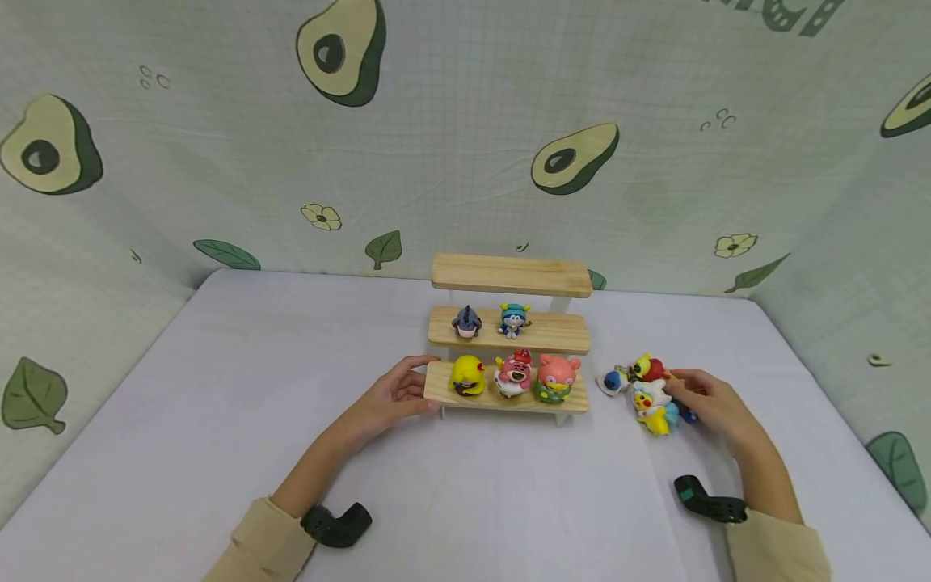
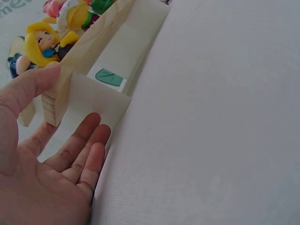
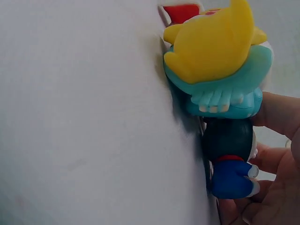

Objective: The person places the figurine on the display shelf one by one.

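My left hand (image 1: 393,396) grips the left end of the lowest tier of a three-tier wooden display stand (image 1: 512,275), thumb and forefinger at its corners. In the left wrist view its other fingers (image 2: 91,161) lie beside the white side support (image 2: 101,96). My right hand (image 1: 713,404) is at a cluster of toy figurines on the right, its fingertips at a red-and-yellow figurine (image 1: 647,369). A yellow figurine with a white hat (image 1: 650,404) lies in front of it. A dark-and-blue figurine (image 3: 232,176) is beside my right fingers; I cannot tell whether they hold anything.
On the lowest tier stand a yellow-haired figurine (image 1: 467,377), a pink bear (image 1: 513,375) and a pink figure in green (image 1: 556,380). The middle tier bears a grey-blue donkey (image 1: 467,322) and a blue-hatted figurine (image 1: 513,320). A blue-and-white figurine (image 1: 614,381) lies between stand and cluster.
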A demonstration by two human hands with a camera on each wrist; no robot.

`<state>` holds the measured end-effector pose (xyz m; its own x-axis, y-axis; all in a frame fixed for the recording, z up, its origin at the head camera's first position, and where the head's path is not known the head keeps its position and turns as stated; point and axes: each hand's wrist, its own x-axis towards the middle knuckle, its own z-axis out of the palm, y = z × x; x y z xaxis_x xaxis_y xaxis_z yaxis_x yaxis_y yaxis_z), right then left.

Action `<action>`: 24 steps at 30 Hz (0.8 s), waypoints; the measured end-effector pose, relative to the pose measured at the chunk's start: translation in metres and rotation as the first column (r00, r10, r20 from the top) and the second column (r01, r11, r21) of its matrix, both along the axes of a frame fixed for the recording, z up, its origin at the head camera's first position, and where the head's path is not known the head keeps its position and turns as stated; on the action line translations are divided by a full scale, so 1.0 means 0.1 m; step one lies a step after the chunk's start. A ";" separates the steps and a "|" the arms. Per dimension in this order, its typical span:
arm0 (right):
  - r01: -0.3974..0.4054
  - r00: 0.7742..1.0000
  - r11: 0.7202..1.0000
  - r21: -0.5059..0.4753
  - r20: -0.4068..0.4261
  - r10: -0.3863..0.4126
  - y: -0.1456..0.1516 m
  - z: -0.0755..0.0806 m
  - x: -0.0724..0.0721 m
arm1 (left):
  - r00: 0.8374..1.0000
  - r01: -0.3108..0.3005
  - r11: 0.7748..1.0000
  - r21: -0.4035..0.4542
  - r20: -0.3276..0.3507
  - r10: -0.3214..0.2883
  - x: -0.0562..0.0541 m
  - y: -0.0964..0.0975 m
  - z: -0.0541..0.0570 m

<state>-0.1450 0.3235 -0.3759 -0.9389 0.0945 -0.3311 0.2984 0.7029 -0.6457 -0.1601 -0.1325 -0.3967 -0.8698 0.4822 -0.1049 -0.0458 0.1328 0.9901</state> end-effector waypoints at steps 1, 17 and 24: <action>0.001 1.000 1.000 0.010 -0.013 0.000 -0.01 0.00 0.00 | 1.000 0.000 1.000 0.000 0.001 0.000 0.00 0.00 0.00; -0.036 0.967 0.965 0.260 -0.235 0.099 -0.14 -0.05 -0.02 | 1.000 0.007 1.000 0.006 -0.011 -0.007 0.00 0.00 0.01; 0.003 0.981 0.974 0.225 -0.189 0.040 -0.09 -0.01 -0.02 | 1.000 0.006 1.000 0.000 -0.009 -0.006 0.00 0.00 0.02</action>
